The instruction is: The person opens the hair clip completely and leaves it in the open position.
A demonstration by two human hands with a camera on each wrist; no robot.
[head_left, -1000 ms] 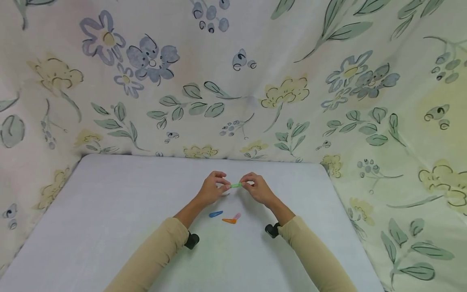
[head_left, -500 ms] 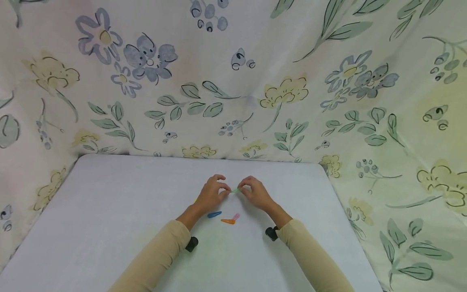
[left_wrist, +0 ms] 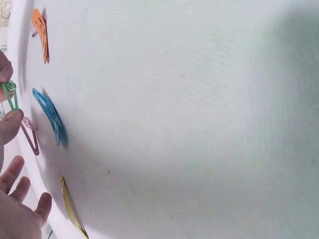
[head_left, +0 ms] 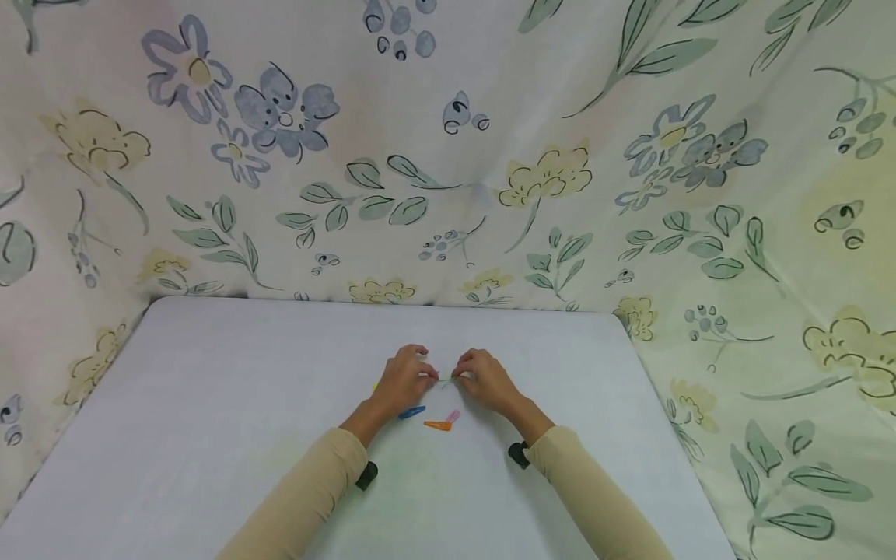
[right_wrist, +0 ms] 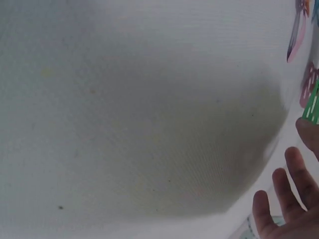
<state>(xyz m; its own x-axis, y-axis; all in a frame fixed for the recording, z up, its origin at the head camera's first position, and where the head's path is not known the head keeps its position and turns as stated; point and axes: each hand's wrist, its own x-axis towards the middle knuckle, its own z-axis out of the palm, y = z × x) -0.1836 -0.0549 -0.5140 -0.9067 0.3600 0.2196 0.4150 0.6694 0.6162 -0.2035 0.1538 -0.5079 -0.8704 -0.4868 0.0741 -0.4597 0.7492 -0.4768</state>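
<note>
A green snap hair clip (head_left: 446, 379) is held level between both hands, seen nearly edge-on from the head. My left hand (head_left: 404, 381) pinches one end of it between thumb and finger, while the other fingers spread away. At the opposite end, my right hand (head_left: 486, 381) pinches it the same way. The clip's slotted green body (left_wrist: 12, 97) shows between the fingertips in the left wrist view. Below the hands lie a blue hair clip (head_left: 413, 412), an orange hair clip (head_left: 439, 425) and a pink hair clip (head_left: 455, 416) touching or overlapping the orange one.
A yellow hair clip (left_wrist: 72, 211) lies by the left hand, mostly hidden from the head view. Another pink clip (left_wrist: 31, 137) lies beyond the blue one in the left wrist view. The white table (head_left: 245, 389) ends at a floral cloth (head_left: 448, 233) behind.
Both hands have moved nearer the body with the green clip, lower in the head view. The clip has tilted from flat-facing to edge-on. A bit of the yellow clip now shows beside the left hand.
</note>
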